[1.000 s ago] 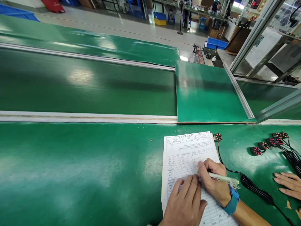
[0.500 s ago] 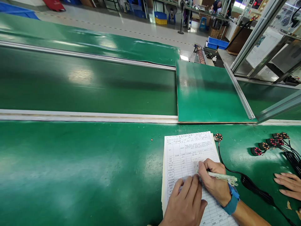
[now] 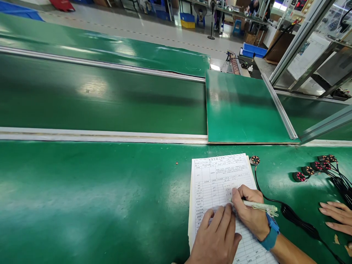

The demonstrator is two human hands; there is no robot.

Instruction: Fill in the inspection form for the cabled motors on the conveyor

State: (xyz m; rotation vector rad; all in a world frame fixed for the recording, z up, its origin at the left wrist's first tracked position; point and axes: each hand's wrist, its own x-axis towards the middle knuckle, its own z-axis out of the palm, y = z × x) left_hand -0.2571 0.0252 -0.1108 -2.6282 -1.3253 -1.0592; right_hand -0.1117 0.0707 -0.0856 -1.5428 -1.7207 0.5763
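A printed form (image 3: 206,194) with table rows and some handwriting lies on the green bench, on top of other paper. My left hand (image 3: 216,234) rests flat on its lower part, fingers stretched out. My right hand (image 3: 249,209), with a blue watch (image 3: 271,234) on the wrist, grips a pale pen (image 3: 260,205). The pen's tip is at the form's middle, partly hidden by the fingers. Just right of the paper sits a small round part (image 3: 255,160) on a black cable (image 3: 291,216), which runs past my right wrist.
Several round parts with black cables (image 3: 316,167) lie at the right. Another person's hand (image 3: 337,216) rests on the bench there. Beyond the bench (image 3: 96,198) runs a green conveyor belt (image 3: 110,99), with a green board (image 3: 247,110) across it and a metal frame (image 3: 299,44) at right.
The view has shifted very slightly. Both hands, the pen and the form keep nearly the same positions.
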